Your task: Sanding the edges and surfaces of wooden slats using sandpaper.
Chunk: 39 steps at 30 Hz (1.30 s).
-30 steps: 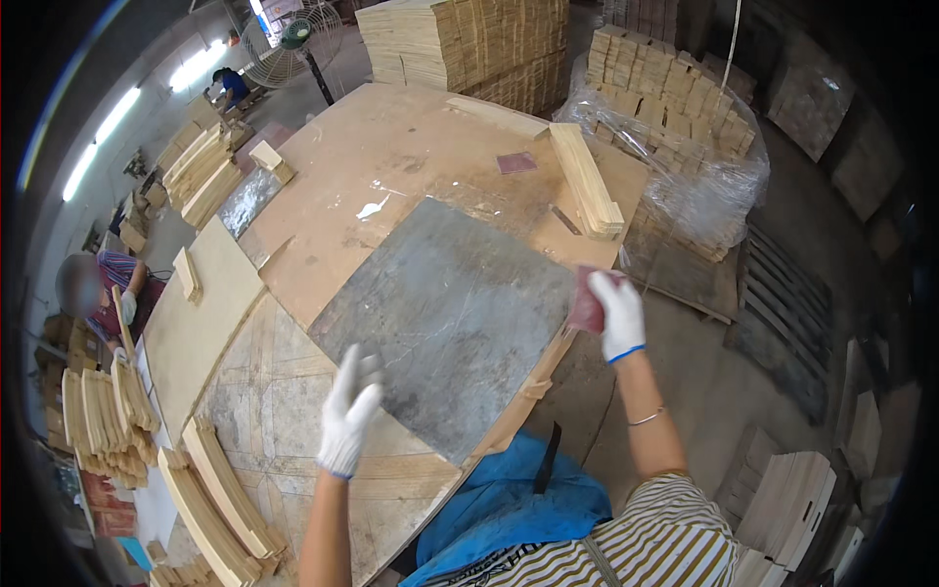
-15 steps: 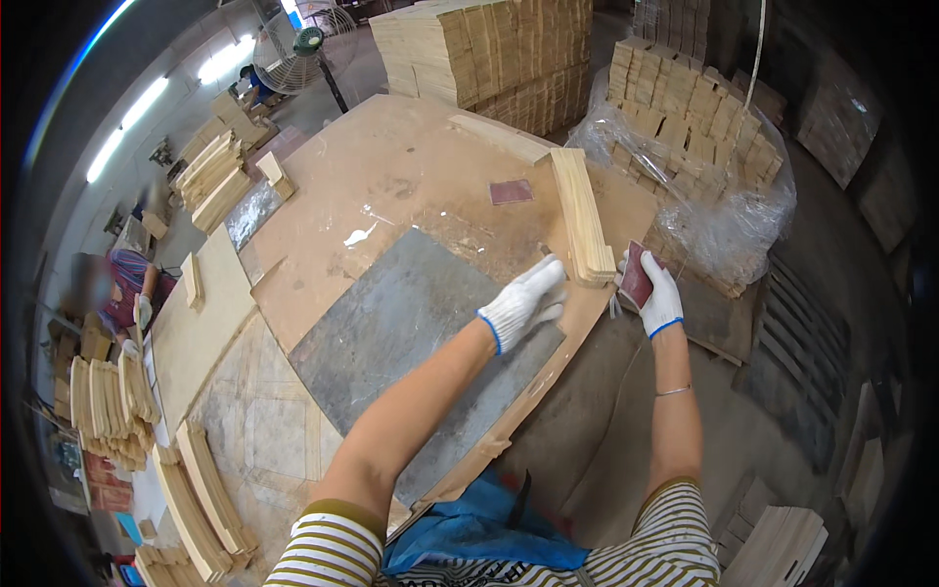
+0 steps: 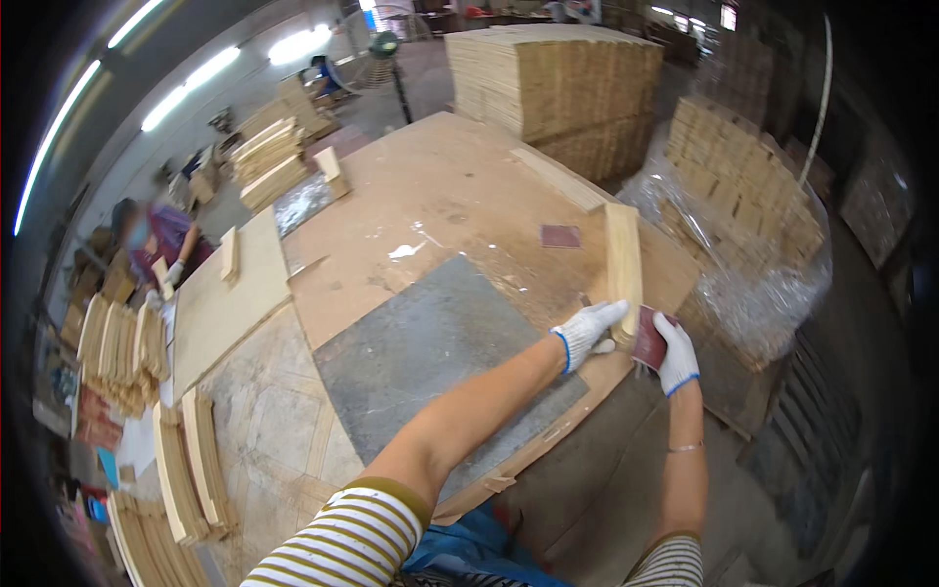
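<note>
My left hand (image 3: 589,331), in a white glove, reaches across the grey stone slab (image 3: 445,357) and grips the near end of a stack of long pale wooden strips (image 3: 623,257) standing on edge on the plywood table (image 3: 440,186). My right hand (image 3: 671,350), also gloved, holds a dark red sanding block (image 3: 649,336) right beside the same end of the strips. Both hands meet at the table's right edge.
A small red square pad (image 3: 560,236) lies on the table beyond the slab. Tall stacks of wood boards (image 3: 558,83) stand behind, wrapped pallets (image 3: 743,205) at right. More strip stacks (image 3: 191,470) lie at left, where another person (image 3: 156,240) works.
My left hand has left the slab's near left corner and crossed over to the strip stack at the right. My right hand rose slightly toward the strips with the red block.
</note>
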Each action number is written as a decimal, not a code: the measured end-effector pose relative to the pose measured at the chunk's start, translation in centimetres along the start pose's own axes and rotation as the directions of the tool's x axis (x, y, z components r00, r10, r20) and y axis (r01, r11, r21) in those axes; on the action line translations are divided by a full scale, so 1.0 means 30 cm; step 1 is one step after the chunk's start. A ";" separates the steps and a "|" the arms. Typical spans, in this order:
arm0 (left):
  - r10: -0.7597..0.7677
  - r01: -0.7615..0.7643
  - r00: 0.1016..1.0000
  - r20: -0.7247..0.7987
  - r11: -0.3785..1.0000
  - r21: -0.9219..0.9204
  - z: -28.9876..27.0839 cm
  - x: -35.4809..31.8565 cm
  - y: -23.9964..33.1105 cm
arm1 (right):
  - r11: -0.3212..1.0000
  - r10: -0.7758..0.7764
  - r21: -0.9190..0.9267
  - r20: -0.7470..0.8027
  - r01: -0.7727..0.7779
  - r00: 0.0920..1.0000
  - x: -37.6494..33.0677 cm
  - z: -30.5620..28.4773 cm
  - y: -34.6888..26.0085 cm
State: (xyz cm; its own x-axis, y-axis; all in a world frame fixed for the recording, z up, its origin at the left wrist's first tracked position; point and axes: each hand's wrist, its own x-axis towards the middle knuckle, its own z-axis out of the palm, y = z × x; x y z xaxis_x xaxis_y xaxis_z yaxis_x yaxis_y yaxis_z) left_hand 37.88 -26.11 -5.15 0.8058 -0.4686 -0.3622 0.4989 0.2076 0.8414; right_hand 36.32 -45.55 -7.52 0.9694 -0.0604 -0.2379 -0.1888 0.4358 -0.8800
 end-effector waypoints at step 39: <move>-0.052 0.192 0.867 -0.496 0.953 0.235 -0.751 -1.822 -0.210 | 0.949 0.304 -0.036 0.362 -0.313 0.881 -0.436 0.725 0.389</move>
State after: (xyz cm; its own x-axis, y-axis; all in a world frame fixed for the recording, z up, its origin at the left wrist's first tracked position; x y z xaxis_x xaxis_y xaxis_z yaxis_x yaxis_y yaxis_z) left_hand -2.12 17.55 0.31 0.8305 0.0092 -0.5570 0.5552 -0.0943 0.8263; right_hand 24.84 -20.15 -5.74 0.8535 0.4044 -0.3287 -0.4883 0.4004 -0.7754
